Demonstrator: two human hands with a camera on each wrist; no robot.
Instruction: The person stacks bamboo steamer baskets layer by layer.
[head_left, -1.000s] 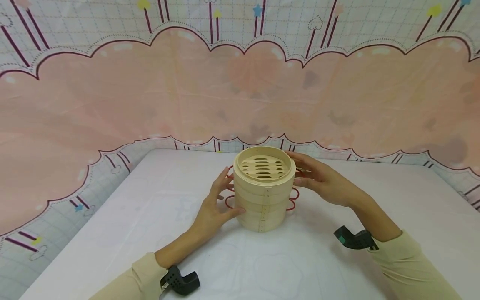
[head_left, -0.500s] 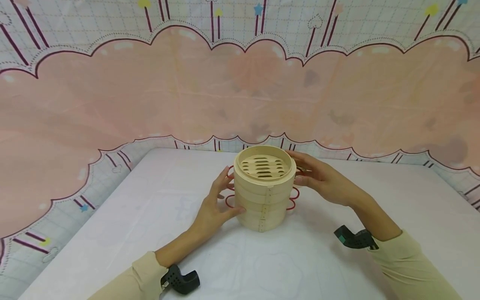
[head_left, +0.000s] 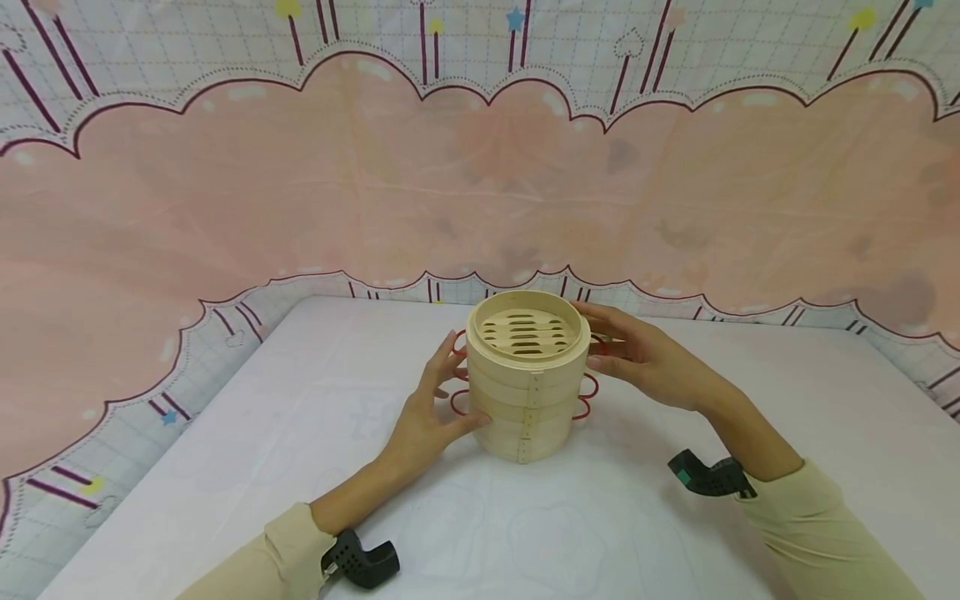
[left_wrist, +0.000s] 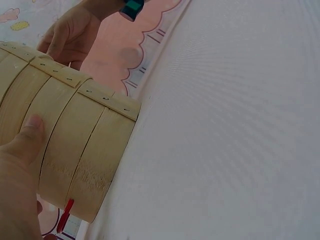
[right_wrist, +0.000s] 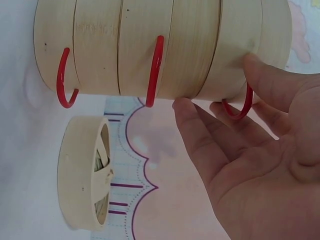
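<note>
Stacked bamboo steamer baskets [head_left: 528, 417] stand upright on the white table, with a slatted rack [head_left: 528, 336] showing inside the uncovered top tier. Red loop handles [right_wrist: 155, 70] stick out on both sides. My left hand [head_left: 427, 421] holds the stack's left side, its thumb [left_wrist: 31, 135] against the front wall and the fingers partly hidden behind. On the right, my right hand [head_left: 652, 358] grips the upper tier around its red handle, thumb on the near side and fingers reaching to the far side.
Beyond the stack, in the right wrist view, a bamboo steamer lid [right_wrist: 75, 175] with a strap across its top sits on the table; the stack hides it from the head view. A patterned pink-and-white cloth [head_left: 480, 192] hangs along the table's back edge.
</note>
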